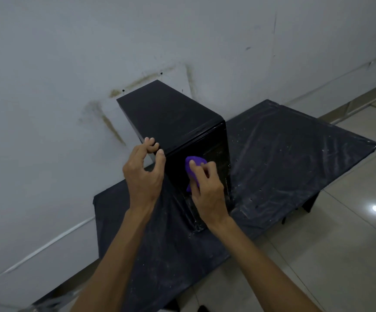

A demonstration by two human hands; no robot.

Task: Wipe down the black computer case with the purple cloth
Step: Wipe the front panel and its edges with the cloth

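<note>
The black computer case (pixel 169 115) stands upright on a table draped in black plastic sheeting (pixel 283 154), its back close to the wall. My right hand (pixel 205 188) holds the bunched purple cloth (pixel 192 164) and presses it against the case's near front face, about halfway up. My left hand (pixel 143 174) grips the top left corner of the case, with the fingertips on the top edge and the thumb against the front edge.
A pale, stained wall (pixel 92 64) runs behind and to the left of the table. Tiled floor (pixel 340 255) lies to the right and in front. The black sheeting is dusty and wrinkled, with open room to the right of the case.
</note>
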